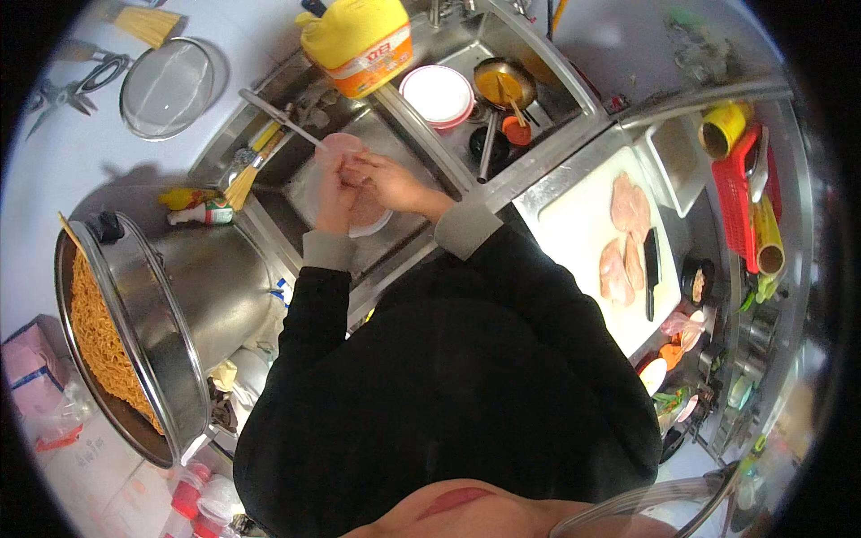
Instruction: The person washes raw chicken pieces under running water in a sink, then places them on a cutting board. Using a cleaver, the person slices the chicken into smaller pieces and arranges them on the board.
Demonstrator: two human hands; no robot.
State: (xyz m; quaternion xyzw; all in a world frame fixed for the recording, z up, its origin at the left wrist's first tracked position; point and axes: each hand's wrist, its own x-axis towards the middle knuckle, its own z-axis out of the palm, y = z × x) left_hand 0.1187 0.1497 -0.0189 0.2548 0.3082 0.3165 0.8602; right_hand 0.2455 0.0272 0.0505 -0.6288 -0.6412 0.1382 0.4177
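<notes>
Both of my hands meet over the left basin of a steel sink (410,265), near the end of the faucet spout (282,120). My left hand (336,195) reaches up under the spout, its fingers partly covered. Across it lies my right hand (383,178), fingers bent against the left. A pinkish round thing (343,142) shows just beyond the fingers; whether a hand holds it is unclear. Beneath the hands sits a pale round bowl (371,218) with pinkish contents. To the right, raw chicken pieces (615,272) and a black-handled knife (651,269) lie on a white cutting board (572,222).
The right basin holds stacked white plates (437,95) and a pan with orange liquid (503,82). A yellow detergent jug (360,44) stands behind the divider. Left are a brush (247,180) and a large steel pot (222,289). A red basket (736,202) is far right.
</notes>
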